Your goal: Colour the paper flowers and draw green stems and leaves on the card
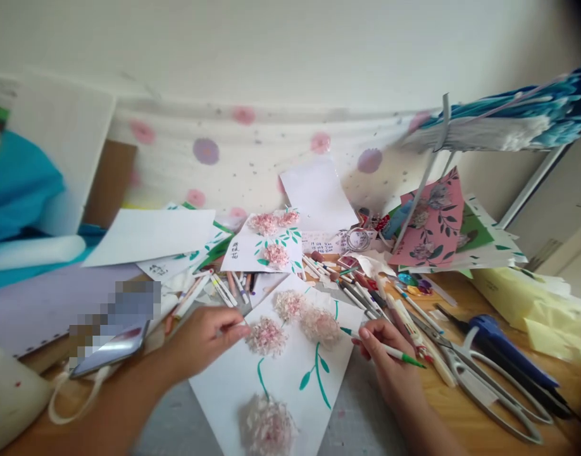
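A white sheet (290, 373) lies in front of me with several fluffy pink paper flowers glued on it and green painted stems and leaves. My left hand (202, 339) rests at the sheet's left edge, fingers pinched beside one pink flower (266, 335). My right hand (385, 354) is closed on a green marker (395, 351), its tip pointing left toward the stem by another pink flower (321, 326).
Many markers and pens (347, 285) lie scattered behind the sheet. Scissors (480, 380) and a blue-handled tool (504, 345) lie at the right. A phone (112, 351) sits at the left. A second flower sheet (266, 250), pink floral paper (435, 221) and loose papers crowd the back.
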Demonstrator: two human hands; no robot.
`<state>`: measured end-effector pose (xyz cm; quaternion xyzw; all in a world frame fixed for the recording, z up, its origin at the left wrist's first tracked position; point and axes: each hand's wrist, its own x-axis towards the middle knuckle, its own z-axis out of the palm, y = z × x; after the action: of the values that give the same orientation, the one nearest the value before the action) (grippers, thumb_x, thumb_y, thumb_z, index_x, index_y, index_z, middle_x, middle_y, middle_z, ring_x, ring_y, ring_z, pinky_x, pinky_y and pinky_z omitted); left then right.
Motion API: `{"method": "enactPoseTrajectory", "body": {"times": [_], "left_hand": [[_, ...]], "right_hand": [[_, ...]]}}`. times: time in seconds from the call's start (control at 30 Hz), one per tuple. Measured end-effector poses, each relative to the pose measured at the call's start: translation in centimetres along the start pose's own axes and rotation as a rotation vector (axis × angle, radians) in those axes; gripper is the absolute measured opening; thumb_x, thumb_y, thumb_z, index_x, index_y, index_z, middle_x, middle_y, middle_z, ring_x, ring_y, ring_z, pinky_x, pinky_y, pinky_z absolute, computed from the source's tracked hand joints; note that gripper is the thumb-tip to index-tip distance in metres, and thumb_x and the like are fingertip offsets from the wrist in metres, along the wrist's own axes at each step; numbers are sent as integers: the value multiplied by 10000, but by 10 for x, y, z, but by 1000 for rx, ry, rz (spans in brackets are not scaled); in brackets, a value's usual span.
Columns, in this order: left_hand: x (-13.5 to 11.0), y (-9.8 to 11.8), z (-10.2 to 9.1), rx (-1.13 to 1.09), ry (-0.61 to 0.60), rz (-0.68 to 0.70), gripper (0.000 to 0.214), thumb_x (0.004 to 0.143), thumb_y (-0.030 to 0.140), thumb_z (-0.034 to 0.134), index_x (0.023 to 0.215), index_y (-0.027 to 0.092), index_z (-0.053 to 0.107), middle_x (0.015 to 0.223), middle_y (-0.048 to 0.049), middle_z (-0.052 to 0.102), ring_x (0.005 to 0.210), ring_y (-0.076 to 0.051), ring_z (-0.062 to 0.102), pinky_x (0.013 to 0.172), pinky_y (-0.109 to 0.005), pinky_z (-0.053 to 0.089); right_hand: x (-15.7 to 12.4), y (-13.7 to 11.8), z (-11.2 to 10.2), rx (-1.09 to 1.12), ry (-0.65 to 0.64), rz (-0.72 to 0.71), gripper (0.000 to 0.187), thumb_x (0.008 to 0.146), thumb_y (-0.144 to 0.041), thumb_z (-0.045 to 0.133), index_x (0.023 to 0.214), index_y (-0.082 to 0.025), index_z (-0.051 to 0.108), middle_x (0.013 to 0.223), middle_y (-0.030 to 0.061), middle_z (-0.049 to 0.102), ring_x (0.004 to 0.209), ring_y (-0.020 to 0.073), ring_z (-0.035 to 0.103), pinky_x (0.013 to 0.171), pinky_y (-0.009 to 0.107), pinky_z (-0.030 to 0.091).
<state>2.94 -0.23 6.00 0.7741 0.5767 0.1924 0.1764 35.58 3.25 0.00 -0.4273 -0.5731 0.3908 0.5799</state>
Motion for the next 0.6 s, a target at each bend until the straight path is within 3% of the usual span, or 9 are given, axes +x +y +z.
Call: {"method": "enactPoseTrajectory", "body": {"times": [0.13, 0.2, 0.27, 0.4, 0.6], "left_hand": [[-38, 1, 14, 23, 168, -4, 420, 936, 549, 398, 797, 264, 673, 824, 1, 706, 797, -228, 666, 758, -273, 515], [-53, -8, 22, 31, 253, -14, 435, 950, 540, 350, 844, 285, 686, 853, -7, 717, 805, -232, 680, 711, -268, 540], [-63, -20, 29, 56, 324, -16, 419, 935, 543, 373, 867, 286, 697, 966, -38, 719, 906, -266, 679, 810, -317, 550], [-73, -40, 40, 96, 373, -1, 421, 923, 544, 425, 743, 255, 673, 1112, -68, 686, 1022, -276, 655, 887, -338, 545], [-76, -53, 60, 156, 409, 30, 346, 943, 464, 490, 746, 243, 668, 1136, -52, 676, 1000, -210, 674, 835, -218, 551]], "right_hand": [[1, 4, -1, -115, 12, -83, 357, 842, -515, 629, 681, -197, 613, 567, 6, 560, 508, 168, 490, 471, 266, 373], [0, 7, 0, -163, 10, -118, 356, 861, -505, 609, 686, -195, 616, 578, 7, 556, 527, 173, 498, 485, 270, 381], [0, 10, 1, -185, 11, -148, 345, 869, -489, 607, 691, -193, 618, 579, 5, 550, 542, 174, 501, 496, 269, 384], [1, 13, 1, -238, 11, -204, 366, 869, -507, 586, 682, -193, 609, 563, 2, 542, 533, 173, 502, 491, 267, 382], [4, 17, 0, -286, 11, -271, 371, 884, -498, 552, 677, -195, 608, 570, 10, 570, 525, 175, 542, 483, 256, 413]]}}
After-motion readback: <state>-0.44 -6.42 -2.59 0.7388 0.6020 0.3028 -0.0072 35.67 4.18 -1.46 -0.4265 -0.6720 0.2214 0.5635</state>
